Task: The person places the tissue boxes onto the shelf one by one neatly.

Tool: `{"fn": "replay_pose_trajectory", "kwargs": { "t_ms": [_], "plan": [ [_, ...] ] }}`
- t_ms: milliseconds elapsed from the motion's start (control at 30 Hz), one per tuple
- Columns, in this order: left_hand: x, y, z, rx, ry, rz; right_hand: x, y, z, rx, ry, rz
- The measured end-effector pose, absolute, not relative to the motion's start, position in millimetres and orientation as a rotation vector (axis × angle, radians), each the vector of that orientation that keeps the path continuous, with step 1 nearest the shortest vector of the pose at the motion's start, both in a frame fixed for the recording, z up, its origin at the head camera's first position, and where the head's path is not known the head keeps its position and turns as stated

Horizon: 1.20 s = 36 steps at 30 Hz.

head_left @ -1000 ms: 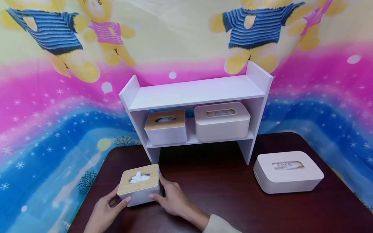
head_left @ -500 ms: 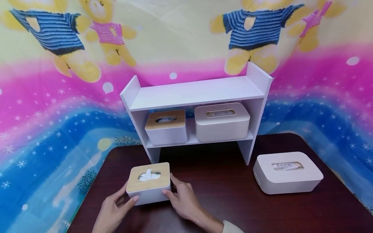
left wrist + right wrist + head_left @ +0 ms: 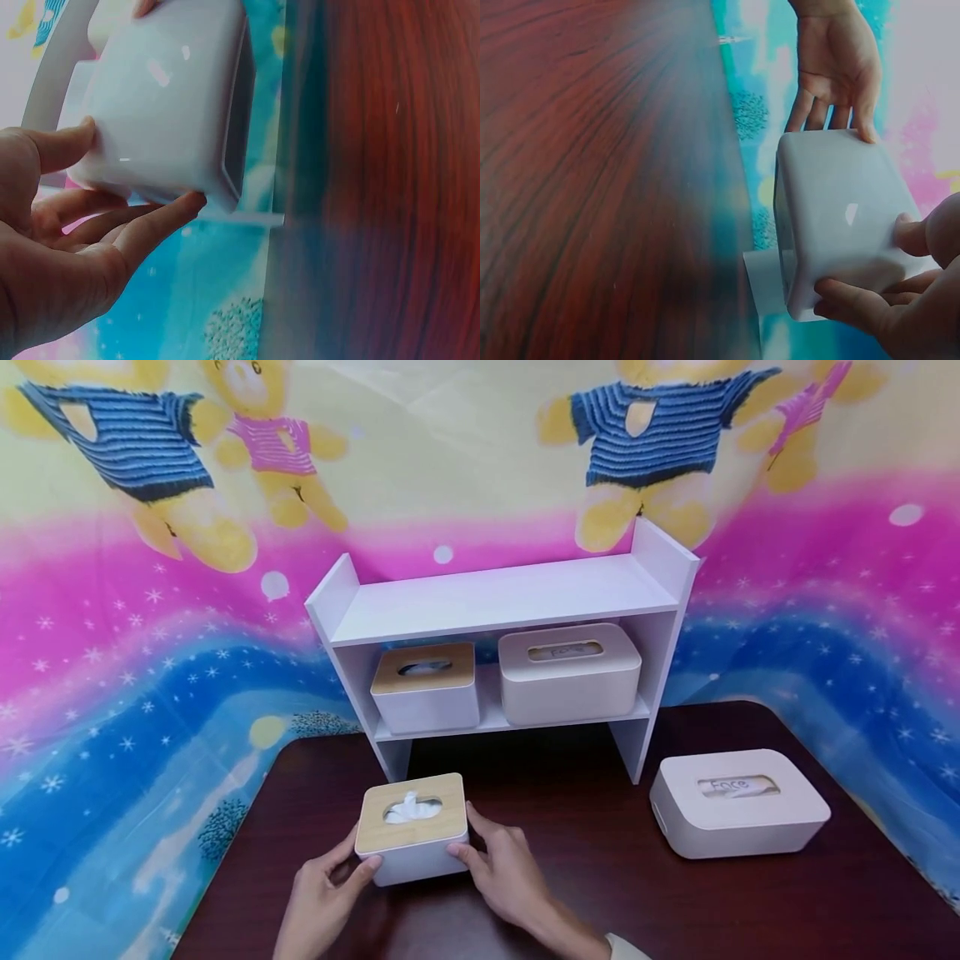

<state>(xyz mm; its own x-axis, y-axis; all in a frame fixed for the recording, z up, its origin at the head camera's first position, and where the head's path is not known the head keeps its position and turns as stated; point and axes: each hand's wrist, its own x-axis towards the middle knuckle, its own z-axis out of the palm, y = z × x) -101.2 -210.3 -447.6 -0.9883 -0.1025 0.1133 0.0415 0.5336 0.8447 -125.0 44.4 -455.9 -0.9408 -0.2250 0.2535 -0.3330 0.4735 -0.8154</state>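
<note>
Between both hands is a white tissue box with a light wooden lid and white tissue showing in its oval slot. The left hand grips its left side, thumb at the front corner. On the opposite side the right hand holds it, thumb on the front face. Both wrist views show the box raised off the tabletop, part of its underside visible. In the right wrist view, the left hand's fingers reach the box's far end.
Behind stands a white two-tier shelf. On its lower tier sit another wooden-lidded tissue box and a cream tissue box. A second cream box, marked "Face", lies on the dark wooden table at right.
Both hands have carried the wooden-lidded tissue box to the right, from left of the shelf to in front of its left part. The other boxes stay put.
</note>
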Motion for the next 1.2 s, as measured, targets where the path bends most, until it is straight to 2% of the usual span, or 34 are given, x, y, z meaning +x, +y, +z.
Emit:
{"fn": "replay_pose_trajectory", "kwargs": {
  "t_ms": [433, 733, 1200],
  "plan": [
    [-102.8, -187.7, -446.3, 0.01, -2.49, -1.574, -120.3, 70.1, -447.2, 0.476, -2.549, 1.499],
    [-107.7, -186.6, -422.3, 0.095, -2.507, -1.663, -120.2, 76.0, -425.1, 0.459, -2.573, 1.441],
    [-107.9, -190.1, -380.0, 0.031, -2.469, -1.625, -125.3, 77.6, -379.9, 0.518, -2.578, 1.399]
  ]
}}
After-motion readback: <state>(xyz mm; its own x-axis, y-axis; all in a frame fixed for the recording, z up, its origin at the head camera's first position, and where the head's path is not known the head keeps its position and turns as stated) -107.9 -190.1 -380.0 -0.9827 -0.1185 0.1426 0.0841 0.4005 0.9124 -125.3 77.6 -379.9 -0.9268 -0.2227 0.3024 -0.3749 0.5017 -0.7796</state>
